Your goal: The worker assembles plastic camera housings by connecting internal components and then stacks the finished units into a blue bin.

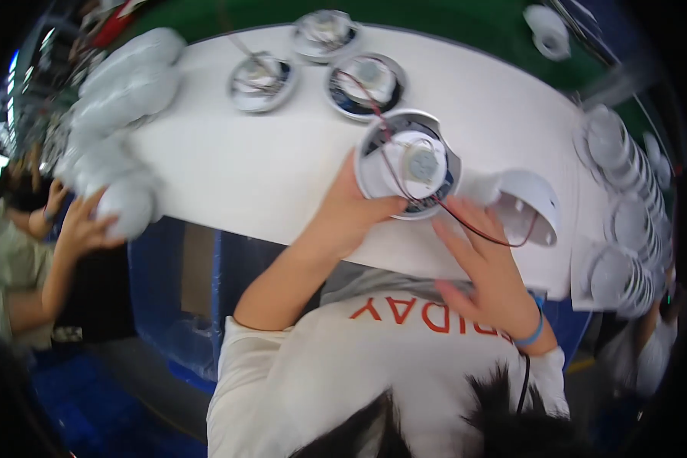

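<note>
My left hand point(346, 208) grips the lower left rim of a round white housing point(370, 183), its thumb across the front edge. Inside the housing are a dark ring and a white round part with a grey disc-like component point(423, 162). A thin dark red wire point(481, 234) runs from it past my fingers toward a white dome-shaped shell point(533, 200) on the right. My right hand point(487, 263), slightly blurred, is open beside the housing and wire, fingers spread; whether a fingertip touches the wire is unclear.
Three similar round units with inner parts, including one point(366, 84), sit on the white table point(206, 168) beyond. Bagged white domes point(130, 84) line its left end, where another person's hand point(84, 225) reaches. Stacked white shells point(622, 214) stand at right; a blue bin point(168, 298) is below.
</note>
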### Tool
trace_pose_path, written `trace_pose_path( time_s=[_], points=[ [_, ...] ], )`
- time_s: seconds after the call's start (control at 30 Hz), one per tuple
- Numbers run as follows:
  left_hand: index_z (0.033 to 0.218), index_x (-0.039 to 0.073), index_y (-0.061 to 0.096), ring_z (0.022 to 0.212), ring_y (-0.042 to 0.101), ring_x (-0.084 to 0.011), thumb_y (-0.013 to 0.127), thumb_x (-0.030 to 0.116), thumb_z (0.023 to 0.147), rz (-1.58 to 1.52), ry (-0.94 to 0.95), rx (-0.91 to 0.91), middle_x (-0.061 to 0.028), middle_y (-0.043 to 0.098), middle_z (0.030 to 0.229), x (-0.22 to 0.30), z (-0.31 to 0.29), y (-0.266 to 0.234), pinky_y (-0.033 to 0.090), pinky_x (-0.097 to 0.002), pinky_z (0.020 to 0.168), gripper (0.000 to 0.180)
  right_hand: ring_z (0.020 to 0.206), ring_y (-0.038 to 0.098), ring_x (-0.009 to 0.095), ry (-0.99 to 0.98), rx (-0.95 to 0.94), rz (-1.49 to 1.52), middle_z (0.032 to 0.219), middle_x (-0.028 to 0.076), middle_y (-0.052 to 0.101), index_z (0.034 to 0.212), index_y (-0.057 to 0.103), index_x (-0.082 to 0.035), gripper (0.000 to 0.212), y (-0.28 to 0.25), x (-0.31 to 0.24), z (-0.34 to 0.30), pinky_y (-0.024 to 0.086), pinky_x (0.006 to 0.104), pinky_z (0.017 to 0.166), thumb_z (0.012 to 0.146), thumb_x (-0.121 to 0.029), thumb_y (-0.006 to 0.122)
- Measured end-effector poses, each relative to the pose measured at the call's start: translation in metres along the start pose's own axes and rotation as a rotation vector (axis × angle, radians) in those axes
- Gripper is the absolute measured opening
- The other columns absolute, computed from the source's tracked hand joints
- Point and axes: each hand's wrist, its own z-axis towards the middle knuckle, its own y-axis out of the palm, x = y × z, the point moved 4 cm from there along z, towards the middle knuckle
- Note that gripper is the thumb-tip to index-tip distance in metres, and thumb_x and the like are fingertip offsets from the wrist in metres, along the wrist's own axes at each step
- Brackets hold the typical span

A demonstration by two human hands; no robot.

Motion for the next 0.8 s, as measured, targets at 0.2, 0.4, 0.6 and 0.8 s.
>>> trace_pose_path(
  time_s=[0.2, 0.4, 0.6, 0.8],
  points=[
    [0.129, 0.003, 0.026, 0.109, 0.050, -0.0202, 0.057, -0.007, 0.061, 0.122, 0.121, 0.040, -0.0108, 0.046, 0.119, 0.005, -0.008, -0.015, 0.048, -0.0305, 0.083, 0.075, 0.072, 0.064, 0.024, -0.377, 0.069, 0.885, 0.083, 0.016, 0.065, 0.076, 0.066, -0.004, 0.017, -0.072, 0.034, -0.066, 0.049, 0.0353, 0.065, 0.072, -0.018, 0.057],
    [0.125, 0.006, 0.035, 0.099, 0.057, -0.0198, 0.056, -0.007, 0.064, -0.009, 0.052, -0.012, -0.0096, 0.052, 0.112, 0.014, 0.000, -0.012, 0.056, -0.0312, 0.067, 0.065, 0.127, 0.030, 0.029, 0.180, 0.068, 0.537, 0.136, 0.019, 0.032, 0.138, 0.016, -0.002, 0.104, -0.056, 0.091, -0.030, 0.020, 0.0361, 0.104, 0.061, -0.044, 0.072],
    [0.125, 0.007, 0.036, 0.099, 0.057, -0.0207, 0.055, -0.009, 0.069, -0.095, -0.042, 0.068, -0.0093, 0.054, 0.111, 0.022, -0.007, -0.010, 0.055, -0.0332, 0.074, 0.061, 0.128, 0.029, 0.031, 0.199, 0.063, 0.551, 0.138, 0.021, 0.027, 0.139, 0.011, -0.002, 0.113, -0.035, 0.063, -0.025, 0.023, 0.0378, 0.103, 0.050, -0.017, 0.079],
    [0.126, 0.007, 0.034, 0.100, 0.057, -0.0208, 0.056, -0.009, 0.070, -0.154, -0.143, 0.042, -0.0107, 0.052, 0.113, 0.019, -0.012, -0.013, 0.053, -0.0359, 0.079, 0.062, 0.128, 0.029, 0.032, 0.122, 0.104, 0.708, 0.138, 0.022, 0.027, 0.140, 0.001, -0.007, 0.129, -0.013, 0.084, -0.033, 0.026, 0.0408, 0.102, 0.044, -0.026, 0.085]
  ],
)
